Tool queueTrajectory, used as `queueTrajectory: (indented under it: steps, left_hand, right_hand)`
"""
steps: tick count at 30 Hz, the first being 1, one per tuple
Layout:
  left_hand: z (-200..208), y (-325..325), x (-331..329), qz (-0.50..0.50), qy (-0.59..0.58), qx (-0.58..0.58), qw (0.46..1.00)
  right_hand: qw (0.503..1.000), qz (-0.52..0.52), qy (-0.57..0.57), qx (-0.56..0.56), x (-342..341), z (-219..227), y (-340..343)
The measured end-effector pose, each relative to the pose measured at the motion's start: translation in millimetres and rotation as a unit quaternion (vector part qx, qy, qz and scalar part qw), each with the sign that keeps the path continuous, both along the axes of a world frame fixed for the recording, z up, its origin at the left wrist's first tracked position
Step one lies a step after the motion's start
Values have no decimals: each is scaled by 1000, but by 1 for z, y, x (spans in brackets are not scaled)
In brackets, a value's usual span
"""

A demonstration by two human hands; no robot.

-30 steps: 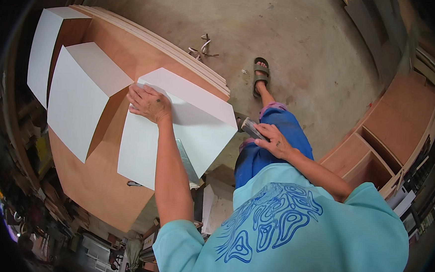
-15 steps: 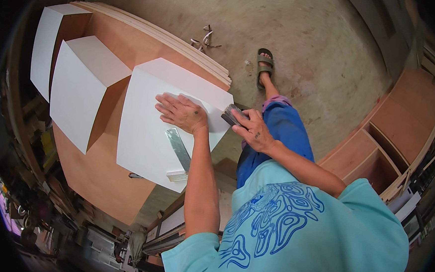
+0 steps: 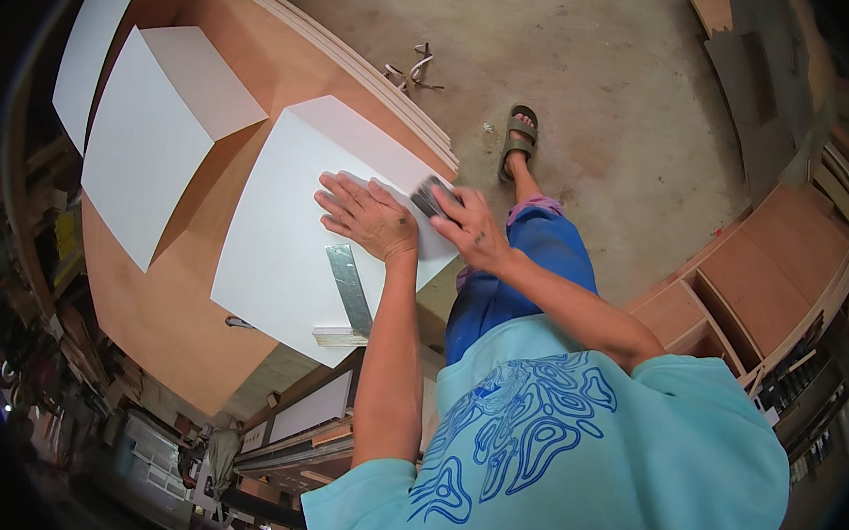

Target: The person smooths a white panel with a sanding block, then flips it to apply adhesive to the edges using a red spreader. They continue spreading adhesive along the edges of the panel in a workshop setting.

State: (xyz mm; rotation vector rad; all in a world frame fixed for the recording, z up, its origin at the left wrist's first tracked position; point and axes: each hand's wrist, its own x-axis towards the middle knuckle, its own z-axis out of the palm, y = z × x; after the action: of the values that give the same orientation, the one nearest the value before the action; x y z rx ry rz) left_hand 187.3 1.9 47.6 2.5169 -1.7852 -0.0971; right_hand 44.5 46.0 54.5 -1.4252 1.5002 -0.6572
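Observation:
My left hand (image 3: 377,221) lies flat on the white top face of a box-shaped panel piece (image 3: 275,241), fingers stretched and slightly spread. My right hand (image 3: 479,233) is closed round a dark sanding block (image 3: 427,197), blurred by motion, at the right edge of that white piece. Just below my left hand rests a try square (image 3: 349,290), its metal blade lying on the white face and its pale stock near the front edge. The block's underside is hidden.
Two more white-faced boxes (image 3: 150,141) stand to the left on a stack of brown plywood sheets (image 3: 176,347). A small hand tool (image 3: 238,322) lies on the plywood. A cord (image 3: 419,66) lies on the floor; a wooden cabinet (image 3: 765,257) is at the right.
My right hand has slid the sanding block a little up and left along the white edge. My left hand stays flat on the same piece. The whole view has shifted slightly.

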Motion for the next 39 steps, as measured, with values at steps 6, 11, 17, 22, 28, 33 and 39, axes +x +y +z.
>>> queueTrajectory:
  steps: [6, 11, 17, 22, 28, 33, 39]
  left_hand:
    - [6, -4, -10, -5, -8, 2, 1000]
    - [5, 1, -1, 3, -11, 17, 1000]
    - [2, -5, -6, -20, -34, -5, 999]
    - [-6, 2, 2, -13, -53, -2, 999]
    - [6, -8, -6, -25, -3, -22, 999]
    - [7, -9, -2, -7, -23, -22, 999]
    - [4, -2, -2, -11, -28, -55, 998]
  right_hand:
    - [998, 15, -51, -16, 5, -1, -31]
    - [999, 29, 11, 13, -2, 20, 2]
    - [991, 29, 20, -133, 39, -30, -69]
    - [997, 30, -12, -68, 24, 12, -36]
    - [989, 9, -34, -143, 79, -47, -163]
    - [930, -149, -316, 111, 41, 11, -169]
    - [791, -150, -480, 348, -31, 19, -105]
